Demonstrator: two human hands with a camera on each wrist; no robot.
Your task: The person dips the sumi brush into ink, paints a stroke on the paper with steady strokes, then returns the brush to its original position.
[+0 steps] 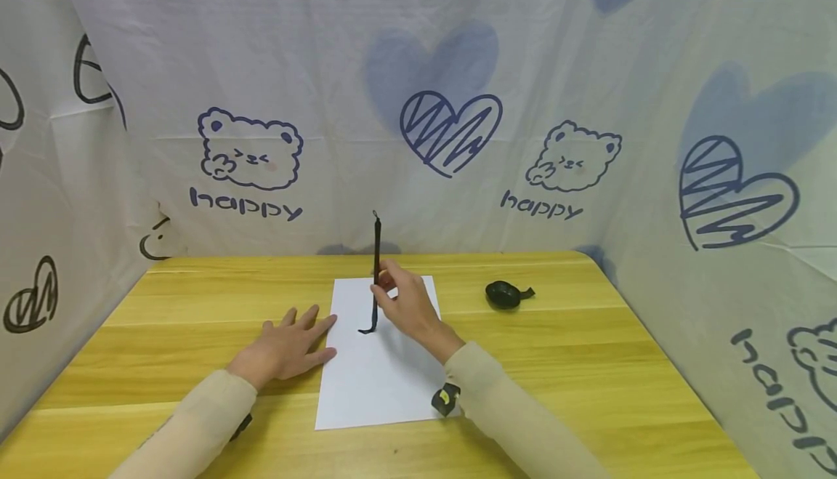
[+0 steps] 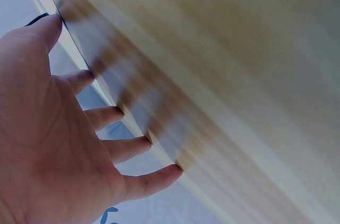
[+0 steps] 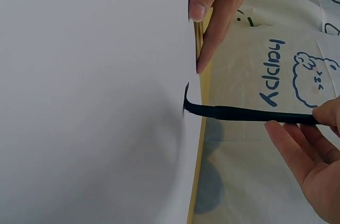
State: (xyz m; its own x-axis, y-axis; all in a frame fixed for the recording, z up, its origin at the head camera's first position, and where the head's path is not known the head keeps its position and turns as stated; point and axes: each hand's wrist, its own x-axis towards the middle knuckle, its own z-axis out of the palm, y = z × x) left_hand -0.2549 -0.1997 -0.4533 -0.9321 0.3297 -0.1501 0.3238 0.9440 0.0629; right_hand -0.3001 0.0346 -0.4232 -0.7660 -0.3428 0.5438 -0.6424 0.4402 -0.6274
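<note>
Yellow wood-grain table point(image 1: 556, 384); white paper point(image 1: 373, 395) flat on it. Left hand point(image 1: 284, 349): palm down, fingers spread apart, thumb and index at the paper's left edge. Right hand point(image 1: 412, 306): raised over the paper, thumb and fingers pinching black brush point(image 1: 377, 246), near upright, tip at short dark mark point(image 1: 363, 331).

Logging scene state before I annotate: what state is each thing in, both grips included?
Brush: near upright, tip down on the paper.
Paper: flat on the table, mostly blank.
Black mark: short, at the brush tip; wet or dry unclear.
Right grip: pinching the brush.
Left grip: fingers spread, at the paper's left edge.
Black round object: resting on the table.
</note>
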